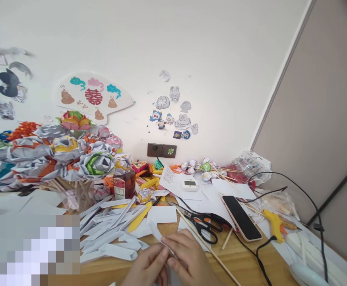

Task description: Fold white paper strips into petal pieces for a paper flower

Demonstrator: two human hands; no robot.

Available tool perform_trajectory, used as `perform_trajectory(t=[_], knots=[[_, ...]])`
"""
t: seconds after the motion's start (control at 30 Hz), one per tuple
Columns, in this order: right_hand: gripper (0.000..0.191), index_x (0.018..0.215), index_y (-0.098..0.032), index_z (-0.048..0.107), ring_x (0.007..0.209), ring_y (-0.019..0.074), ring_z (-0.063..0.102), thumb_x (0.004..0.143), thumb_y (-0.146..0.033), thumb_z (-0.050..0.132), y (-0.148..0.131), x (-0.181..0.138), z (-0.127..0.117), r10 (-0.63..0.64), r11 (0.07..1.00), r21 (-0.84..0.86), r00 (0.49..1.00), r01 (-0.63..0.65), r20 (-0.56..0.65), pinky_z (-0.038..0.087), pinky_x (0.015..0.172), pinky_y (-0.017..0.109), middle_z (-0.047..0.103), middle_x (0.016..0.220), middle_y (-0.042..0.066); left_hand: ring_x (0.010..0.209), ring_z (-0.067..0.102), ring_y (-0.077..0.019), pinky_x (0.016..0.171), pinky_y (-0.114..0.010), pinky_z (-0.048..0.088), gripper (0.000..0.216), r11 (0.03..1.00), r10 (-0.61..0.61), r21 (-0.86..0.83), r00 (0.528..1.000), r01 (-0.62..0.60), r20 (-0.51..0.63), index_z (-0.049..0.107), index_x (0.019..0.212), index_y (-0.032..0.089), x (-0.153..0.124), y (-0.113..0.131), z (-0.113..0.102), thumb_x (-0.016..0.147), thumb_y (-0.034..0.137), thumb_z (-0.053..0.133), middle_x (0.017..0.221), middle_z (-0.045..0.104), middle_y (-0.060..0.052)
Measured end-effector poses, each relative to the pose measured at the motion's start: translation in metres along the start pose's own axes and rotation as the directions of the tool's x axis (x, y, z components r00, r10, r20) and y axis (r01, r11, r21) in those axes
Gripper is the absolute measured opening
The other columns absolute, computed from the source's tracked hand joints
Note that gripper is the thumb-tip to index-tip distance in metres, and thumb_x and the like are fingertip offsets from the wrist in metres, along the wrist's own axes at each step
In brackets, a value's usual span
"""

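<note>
My left hand (150, 265) and my right hand (189, 256) meet at the bottom middle of the view, fingertips nearly together. Both are closed in a pinch on a piece of white paper (155, 231), mostly hidden by the fingers. Left of the hands lies a loose pile of folded white paper strips (113, 228). A thin wooden stick (204, 242) slants past my right hand toward the front edge. Just beyond it, black-handled scissors (207, 224) rest on white paper.
Many folded paper flowers (97, 163) stand at the left, near a red-labelled jar (125, 184). On the right are a phone (241, 218), a yellow glue gun (273, 225) and black cables (259, 260). A small white timer (190, 184) sits at the back.
</note>
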State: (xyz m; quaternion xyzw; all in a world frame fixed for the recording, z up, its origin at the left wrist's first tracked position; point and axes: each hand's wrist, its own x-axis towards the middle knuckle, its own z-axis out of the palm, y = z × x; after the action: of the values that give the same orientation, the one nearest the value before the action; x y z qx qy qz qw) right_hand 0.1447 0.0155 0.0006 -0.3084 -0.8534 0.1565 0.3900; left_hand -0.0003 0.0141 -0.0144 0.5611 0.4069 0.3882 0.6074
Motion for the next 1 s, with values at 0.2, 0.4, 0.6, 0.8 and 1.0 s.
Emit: perform_trajectory(t=[0.2,0.4,0.6,0.8,1.0], knots=[[0.042,0.120,-0.021,0.039,0.090,0.0211,0.044,0.084,-0.039,0.028,-0.001,0.003,-0.002,-0.023,0.998,-0.060,0.992,0.030,0.120,0.037,0.078,0.036,0.052,0.108,0.009,0.030,0.045,-0.0073,0.036,-0.017,0.035,0.047,0.999,-0.011,-0.050,0.999,0.008,-0.047,0.047,0.058,0.015,0.001,0.000,0.001,0.064,0.062,0.041,0.034,0.052,0.003],[0.037,0.115,-0.021,0.045,0.090,0.0193,0.046,0.084,-0.036,0.032,-0.004,0.001,-0.009,0.028,1.000,-0.011,0.996,-0.027,0.087,0.038,0.079,0.032,0.053,0.103,0.009,0.028,0.046,-0.0064,0.032,-0.016,0.033,0.040,0.994,-0.022,-0.109,0.999,0.017,-0.049,0.045,0.061,0.015,0.001,-0.002,0.002,0.069,0.054,0.044,0.040,0.054,0.003],[0.027,0.106,-0.023,0.052,0.085,0.0168,0.050,0.081,-0.031,0.042,-0.003,-0.002,-0.011,0.019,0.997,0.076,0.999,-0.021,0.028,0.040,0.076,0.028,0.057,0.092,0.006,0.029,0.048,-0.0070,0.031,-0.016,0.033,0.039,0.986,-0.044,-0.162,0.998,0.035,-0.050,0.046,0.059,0.014,0.001,-0.003,0.001,0.067,0.053,0.046,0.044,0.056,0.002],[0.027,0.103,-0.023,0.052,0.081,0.0164,0.050,0.079,-0.034,0.046,0.006,-0.005,-0.004,0.038,0.986,0.163,0.999,-0.036,-0.013,0.041,0.073,0.029,0.057,0.088,0.005,0.029,0.049,-0.0078,0.030,-0.016,0.032,0.039,0.984,-0.059,-0.169,0.998,0.055,-0.014,0.048,0.062,0.014,0.002,-0.006,0.000,0.067,0.053,0.046,0.046,0.058,0.000],[0.029,0.101,-0.022,0.051,0.076,0.0156,0.050,0.076,-0.037,0.049,0.008,-0.005,-0.001,0.087,0.972,0.219,0.996,-0.089,0.019,0.041,0.068,0.026,0.054,0.082,0.003,0.029,0.049,-0.0074,0.030,-0.015,0.030,0.041,0.992,-0.061,-0.112,0.997,0.066,0.047,0.049,0.064,0.015,-0.001,-0.003,0.000,0.066,0.055,0.043,0.046,0.059,0.000]])
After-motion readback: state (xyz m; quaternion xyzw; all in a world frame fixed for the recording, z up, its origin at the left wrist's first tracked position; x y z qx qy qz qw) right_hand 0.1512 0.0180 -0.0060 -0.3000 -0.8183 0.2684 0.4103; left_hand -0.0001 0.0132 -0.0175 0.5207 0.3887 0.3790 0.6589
